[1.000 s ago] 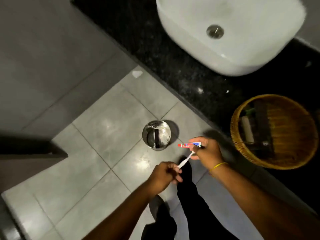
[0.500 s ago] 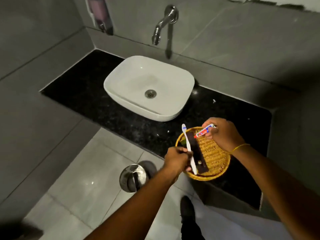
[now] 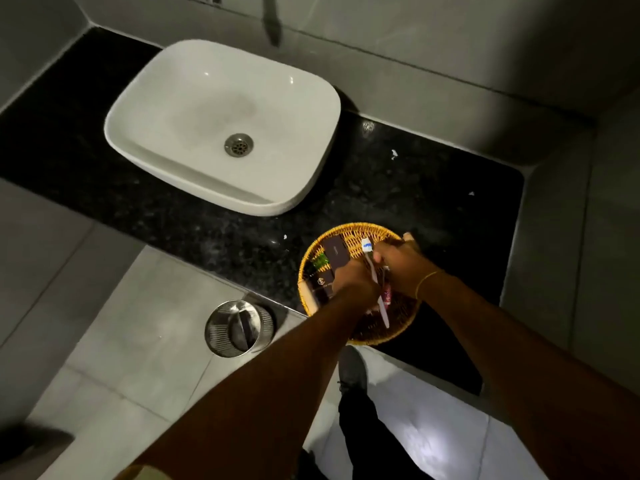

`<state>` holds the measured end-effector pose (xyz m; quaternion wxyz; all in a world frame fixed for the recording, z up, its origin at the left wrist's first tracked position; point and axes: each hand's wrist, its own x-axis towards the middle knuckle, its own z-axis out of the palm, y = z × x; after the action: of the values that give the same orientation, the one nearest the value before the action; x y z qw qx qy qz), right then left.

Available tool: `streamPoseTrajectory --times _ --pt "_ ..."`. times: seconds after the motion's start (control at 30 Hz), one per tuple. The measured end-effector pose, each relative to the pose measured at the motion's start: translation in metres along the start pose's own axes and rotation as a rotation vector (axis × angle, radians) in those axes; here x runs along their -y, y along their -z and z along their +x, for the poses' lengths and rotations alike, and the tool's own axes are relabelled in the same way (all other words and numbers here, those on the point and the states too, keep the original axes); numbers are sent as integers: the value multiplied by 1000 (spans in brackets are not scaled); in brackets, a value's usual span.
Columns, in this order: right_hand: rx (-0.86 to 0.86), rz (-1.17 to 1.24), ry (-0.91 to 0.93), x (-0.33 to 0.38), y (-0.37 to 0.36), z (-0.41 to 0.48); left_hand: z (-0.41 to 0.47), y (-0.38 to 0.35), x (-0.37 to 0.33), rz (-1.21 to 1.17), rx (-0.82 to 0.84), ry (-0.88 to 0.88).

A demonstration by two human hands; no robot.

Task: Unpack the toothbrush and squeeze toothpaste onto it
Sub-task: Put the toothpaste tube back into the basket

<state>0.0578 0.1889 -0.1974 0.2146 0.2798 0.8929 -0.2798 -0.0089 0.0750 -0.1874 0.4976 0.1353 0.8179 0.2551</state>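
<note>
Both my hands are low over the wicker basket (image 3: 346, 231) on the black counter. My left hand (image 3: 353, 282) grips the white toothbrush (image 3: 374, 271), which is out of its wrapping; its head, marked with blue, points away from me. My right hand (image 3: 403, 266) sits right against the brush, fingers by its neck. It holds the small red toothpaste tube (image 3: 386, 293), which hangs down alongside the handle. The tube's nozzle is hidden by my fingers.
The basket also holds dark boxes (image 3: 336, 252), a green packet (image 3: 320, 261) and a pale roll (image 3: 308, 296). A white basin (image 3: 194, 98) stands on the black counter (image 3: 415, 174) at the left. A steel bin (image 3: 239, 327) is on the tiled floor below.
My hands have come together and dropped lower over the basket. The toothpaste tube has swung from pointing away to hanging beside the toothbrush handle. My view has tilted down from the tap.
</note>
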Motion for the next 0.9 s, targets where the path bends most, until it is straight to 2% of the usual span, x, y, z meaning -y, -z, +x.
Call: streamPoseTrajectory --times 0.13,0.27,0.5,0.73,0.9 --pt "-65 -362 30 2 -8 15 0 2 -10 39 8 46" --pt "-17 -577 19 9 -6 12 -3 0 -16 35 9 89" --pt "-103 -533 25 9 -11 -3 -13 -8 -8 80 -47 -54" --pt "-249 -461 51 17 -10 -25 -51 5 -9 317 -133 -262" --pt "-153 -395 -79 40 -19 -60 -91 24 5 390 -229 -324"
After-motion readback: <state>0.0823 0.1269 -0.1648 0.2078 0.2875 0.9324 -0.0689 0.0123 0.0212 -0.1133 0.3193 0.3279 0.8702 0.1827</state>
